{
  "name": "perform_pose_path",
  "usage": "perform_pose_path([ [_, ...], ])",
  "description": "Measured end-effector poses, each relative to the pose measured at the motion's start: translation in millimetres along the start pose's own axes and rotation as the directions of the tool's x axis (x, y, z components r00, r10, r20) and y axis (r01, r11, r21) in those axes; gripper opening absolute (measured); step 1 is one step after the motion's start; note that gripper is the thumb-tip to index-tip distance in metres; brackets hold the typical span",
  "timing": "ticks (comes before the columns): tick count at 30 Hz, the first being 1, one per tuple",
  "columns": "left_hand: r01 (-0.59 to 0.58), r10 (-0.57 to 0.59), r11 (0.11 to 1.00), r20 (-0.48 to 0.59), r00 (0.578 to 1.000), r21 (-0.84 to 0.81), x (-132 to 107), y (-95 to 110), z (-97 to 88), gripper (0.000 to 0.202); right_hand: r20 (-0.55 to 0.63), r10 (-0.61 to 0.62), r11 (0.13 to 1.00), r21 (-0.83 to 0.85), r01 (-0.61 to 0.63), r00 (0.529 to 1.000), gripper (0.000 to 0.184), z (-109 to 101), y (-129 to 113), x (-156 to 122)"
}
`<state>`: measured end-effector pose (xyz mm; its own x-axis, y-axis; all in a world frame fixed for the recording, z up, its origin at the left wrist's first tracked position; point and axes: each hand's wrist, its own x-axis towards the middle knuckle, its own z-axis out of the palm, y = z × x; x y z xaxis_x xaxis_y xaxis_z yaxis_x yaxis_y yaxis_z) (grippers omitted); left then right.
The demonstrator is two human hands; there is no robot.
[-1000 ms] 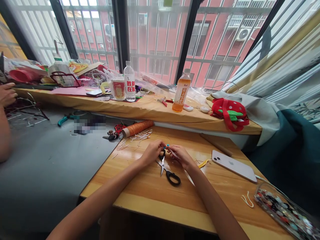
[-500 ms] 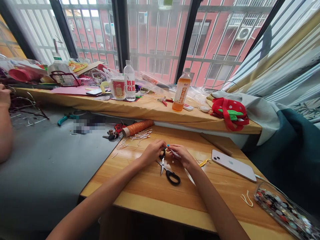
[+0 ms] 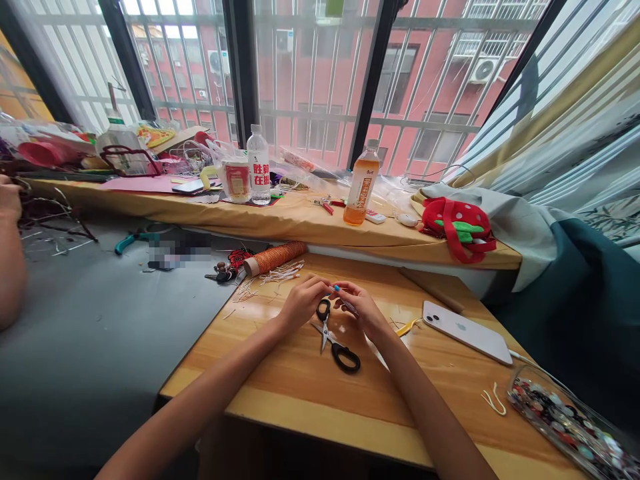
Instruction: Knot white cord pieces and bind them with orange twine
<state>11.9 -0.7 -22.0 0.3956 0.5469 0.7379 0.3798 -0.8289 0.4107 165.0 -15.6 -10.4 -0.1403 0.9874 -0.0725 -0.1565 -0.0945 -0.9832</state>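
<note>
My left hand point(image 3: 303, 300) is closed in a pinch above the wooden table, its fingertips meeting those of my right hand point(image 3: 368, 311). White cord point(image 3: 350, 307) runs through the closed fingers of my right hand, and a pale strand point(image 3: 379, 355) shows beneath that wrist. What lies between the left fingertips is too small to make out. Just below both hands, black-handled scissors point(image 3: 346, 358) rest with their blades apart on the table. A yellow-handled tool point(image 3: 409, 327) lies to the right, partly behind my right forearm.
A spool of orange cord point(image 3: 277, 257) and white cord ends point(image 3: 280, 272) lie behind my left hand. To the right are a phone point(image 3: 467, 331) and a bead box point(image 3: 565, 420). Bottles point(image 3: 363, 183) stand on the sill. Another person's arm point(image 3: 10, 260) is at far left.
Both hands stay nearly in place, with fingertips still together. The right fingers have shifted slightly, and less of the white cord shows. The scissors have not moved on the table.
</note>
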Motion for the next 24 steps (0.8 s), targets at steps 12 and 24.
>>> perform_pose_path([
  [12,-0.141,0.14,0.985,0.014,0.99,0.098,-2.5,1.6,-1.9,0.018,0.138,0.078,0.995,-0.078,-0.067,0.987,0.028,0.7,-10.6,-10.7],
  [24,-0.157,0.151,0.984,0.08,0.985,0.086,-0.9,3.0,-4.7,0.02,0.091,0.124,0.992,0.012,-0.126,0.988,0.021,-2.5,-8.5,-8.6],
])
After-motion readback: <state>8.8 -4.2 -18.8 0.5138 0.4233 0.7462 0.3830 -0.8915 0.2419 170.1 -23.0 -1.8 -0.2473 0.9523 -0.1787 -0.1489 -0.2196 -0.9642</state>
